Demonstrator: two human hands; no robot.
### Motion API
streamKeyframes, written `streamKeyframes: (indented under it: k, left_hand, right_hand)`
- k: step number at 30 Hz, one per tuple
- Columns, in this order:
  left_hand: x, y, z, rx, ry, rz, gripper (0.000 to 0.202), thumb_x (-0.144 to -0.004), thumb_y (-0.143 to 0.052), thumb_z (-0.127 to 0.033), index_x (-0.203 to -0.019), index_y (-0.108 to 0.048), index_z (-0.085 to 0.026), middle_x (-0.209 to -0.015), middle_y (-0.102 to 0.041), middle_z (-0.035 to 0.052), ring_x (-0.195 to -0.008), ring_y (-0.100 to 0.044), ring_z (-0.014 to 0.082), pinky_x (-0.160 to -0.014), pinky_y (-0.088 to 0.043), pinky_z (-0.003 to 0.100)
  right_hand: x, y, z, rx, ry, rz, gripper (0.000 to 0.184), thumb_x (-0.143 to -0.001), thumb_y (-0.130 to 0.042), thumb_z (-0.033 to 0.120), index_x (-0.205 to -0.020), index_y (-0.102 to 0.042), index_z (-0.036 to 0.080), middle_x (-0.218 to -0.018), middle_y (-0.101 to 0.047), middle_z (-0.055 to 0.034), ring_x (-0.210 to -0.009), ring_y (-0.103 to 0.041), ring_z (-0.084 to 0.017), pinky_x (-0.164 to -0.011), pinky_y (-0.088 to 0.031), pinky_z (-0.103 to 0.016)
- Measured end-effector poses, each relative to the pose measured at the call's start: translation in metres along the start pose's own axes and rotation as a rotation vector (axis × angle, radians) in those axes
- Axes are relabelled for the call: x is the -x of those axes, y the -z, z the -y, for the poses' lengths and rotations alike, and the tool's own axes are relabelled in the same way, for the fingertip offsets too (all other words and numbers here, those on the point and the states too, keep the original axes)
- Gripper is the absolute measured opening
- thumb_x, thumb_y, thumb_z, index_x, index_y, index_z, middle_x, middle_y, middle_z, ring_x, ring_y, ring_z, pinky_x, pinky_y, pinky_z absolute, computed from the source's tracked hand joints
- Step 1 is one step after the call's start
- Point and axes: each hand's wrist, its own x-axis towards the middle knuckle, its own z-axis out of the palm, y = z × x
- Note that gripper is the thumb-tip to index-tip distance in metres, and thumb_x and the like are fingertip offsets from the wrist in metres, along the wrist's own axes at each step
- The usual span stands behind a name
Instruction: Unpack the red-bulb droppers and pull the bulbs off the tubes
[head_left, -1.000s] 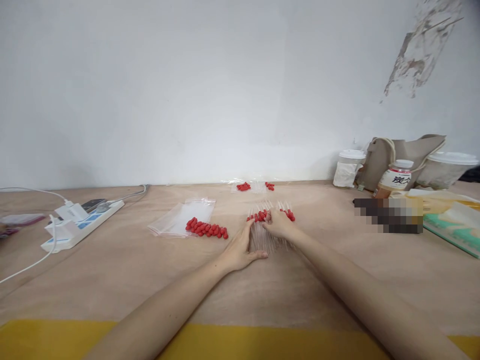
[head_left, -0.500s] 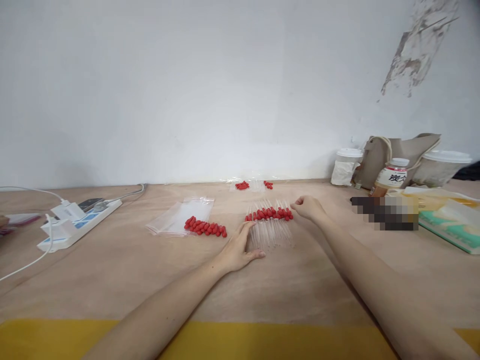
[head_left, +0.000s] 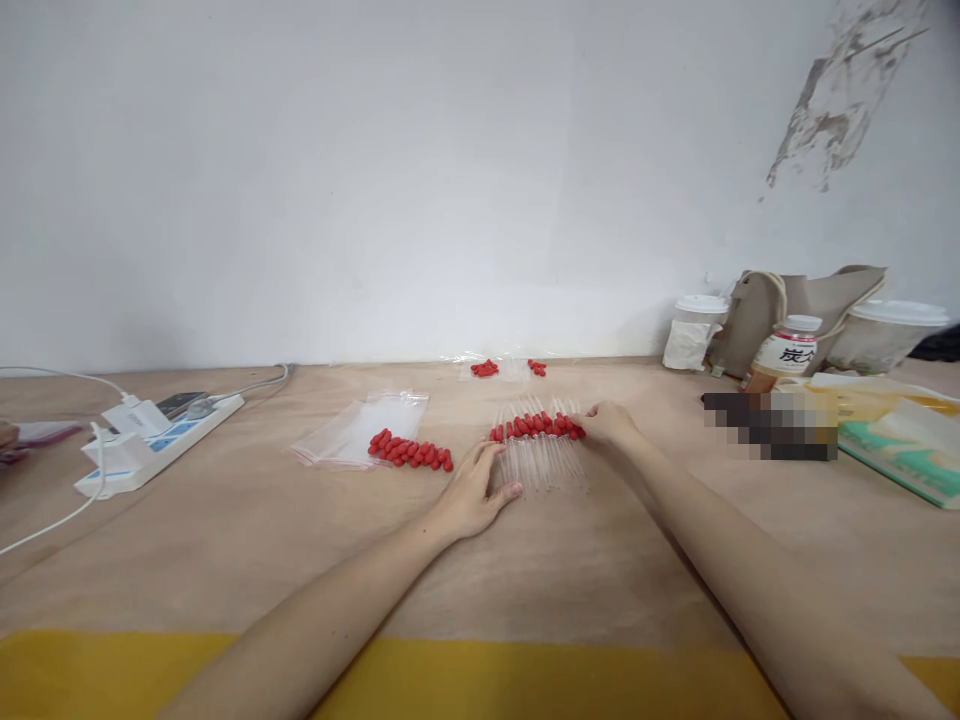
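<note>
A row of clear glass droppers with red rubber bulbs lies side by side on the wooden table. Along the row's left edge rests my left hand, thumb spread away from the fingers and holding nothing. My right hand is closed in a pinch at the right end, its fingertips on the outermost red bulb and partly covering it. To the left, more red rubber bulbs lie in a heap against clear plastic zip bags.
Small clear bags with red bulbs lie by the wall. At left is a white power strip with plugs and cables. On the right stand a lidded cup, a bottle, a grey bag and a green packet.
My right hand has moved slightly left and down, onto the bulb at the row's right end. My left hand has shifted slightly left, its thumb a bit further from the glass tubes.
</note>
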Motion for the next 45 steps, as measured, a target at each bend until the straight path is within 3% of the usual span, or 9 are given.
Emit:
streamKeyframes:
  k: [7, 13, 15, 17, 20, 23, 29, 36, 45]
  left_hand:
    - [0.000, 0.000, -0.001, 0.001, 0.012, -0.008, 0.044, -0.079, -0.050, -0.036, -0.119, -0.038, -0.019, -0.125, -0.039, 0.0113, -0.121, -0.034, 0.0228, -0.100, -0.030, 0.040]
    - [0.005, -0.002, 0.000, -0.034, 0.052, -0.150, 0.045, -0.080, -0.049, -0.034, -0.121, -0.036, -0.021, -0.135, -0.022, 0.0109, -0.129, -0.019, 0.0229, -0.101, -0.029, 0.040]
    - [0.007, -0.001, -0.001, -0.061, 0.032, -0.219, 0.048, -0.082, -0.048, -0.031, -0.125, -0.031, -0.021, -0.136, -0.021, 0.0115, -0.129, -0.018, 0.0219, -0.102, -0.028, 0.040]
    - [0.010, 0.001, -0.004, -0.110, -0.026, -0.265, 0.050, -0.083, -0.046, -0.029, -0.128, -0.027, -0.020, -0.137, -0.020, 0.0120, -0.129, -0.019, 0.0215, -0.102, -0.027, 0.040]
    - [0.013, 0.004, -0.009, -0.238, -0.166, -0.229, 0.050, -0.083, -0.044, -0.027, -0.130, -0.028, -0.019, -0.138, -0.025, 0.0114, -0.130, -0.017, 0.0232, -0.103, -0.024, 0.042]
    - [0.014, 0.005, -0.011, -0.380, -0.234, -0.207, 0.039, -0.085, -0.042, -0.027, -0.124, -0.040, -0.022, -0.131, -0.040, 0.0081, -0.126, -0.026, 0.0245, -0.103, -0.015, 0.048]
    - [0.015, 0.007, -0.001, -0.462, -0.156, -0.140, 0.025, -0.088, -0.038, -0.030, -0.101, -0.058, -0.024, -0.090, -0.066, 0.0044, -0.090, -0.052, 0.0207, -0.090, -0.021, 0.046]
    - [0.014, 0.011, -0.001, -0.427, -0.195, -0.103, 0.026, -0.088, -0.036, -0.030, -0.091, -0.061, -0.022, -0.078, -0.065, 0.0040, -0.077, -0.051, 0.0177, -0.081, -0.025, 0.039]
    - [0.020, 0.015, -0.004, -0.412, -0.226, -0.076, 0.026, -0.086, -0.037, -0.022, -0.081, -0.063, -0.021, -0.068, -0.063, 0.0036, -0.072, -0.049, 0.0173, -0.073, -0.025, 0.038]
  right_hand:
    - [0.003, 0.011, 0.002, -0.056, 0.002, -0.062, 0.026, -0.066, -0.053, 0.034, -0.048, -0.059, 0.017, -0.049, -0.057, -0.0057, -0.052, -0.054, -0.016, -0.045, -0.032, -0.023]
    - [0.016, 0.030, 0.024, -0.154, 0.139, -0.155, 0.026, -0.074, -0.047, 0.039, -0.066, -0.060, 0.018, -0.062, -0.062, -0.0026, -0.059, -0.056, -0.013, -0.051, -0.035, -0.021]
    - [0.030, 0.027, 0.029, -0.191, 0.239, -0.181, 0.022, -0.075, -0.048, 0.037, -0.075, -0.058, 0.018, -0.070, -0.064, -0.0017, -0.062, -0.056, -0.012, -0.055, -0.037, -0.020]
    - [0.048, 0.018, 0.028, -0.205, 0.496, -0.236, 0.017, -0.076, -0.049, 0.032, -0.078, -0.057, 0.017, -0.075, -0.064, -0.0027, -0.069, -0.056, -0.013, -0.064, -0.038, -0.024]
    - [0.078, 0.001, 0.021, -0.054, 0.846, -0.336, 0.017, -0.080, -0.049, 0.025, -0.093, -0.058, 0.020, -0.088, -0.065, -0.0039, -0.086, -0.053, -0.018, -0.082, -0.031, -0.034]
    - [0.099, -0.015, 0.014, -0.025, 1.002, -0.443, 0.020, -0.082, -0.046, 0.019, -0.095, -0.060, 0.023, -0.087, -0.065, -0.0032, -0.083, -0.052, -0.017, -0.085, -0.026, -0.037]
    - [0.112, -0.025, 0.018, -0.055, 1.049, -0.487, 0.018, -0.081, -0.047, 0.018, -0.088, -0.063, 0.023, -0.080, -0.064, -0.0015, -0.078, -0.050, -0.015, -0.083, -0.025, -0.034]
    - [0.111, -0.030, 0.021, -0.018, 1.087, -0.510, 0.013, -0.080, -0.053, 0.031, -0.084, -0.064, 0.025, -0.072, -0.062, -0.0006, -0.074, -0.048, -0.015, -0.084, -0.023, -0.036]
    - [0.113, -0.025, 0.018, 0.059, 1.193, -0.472, 0.018, -0.082, -0.050, 0.027, -0.071, -0.064, 0.022, -0.054, -0.051, 0.0019, -0.067, -0.042, -0.013, -0.084, -0.022, -0.036]
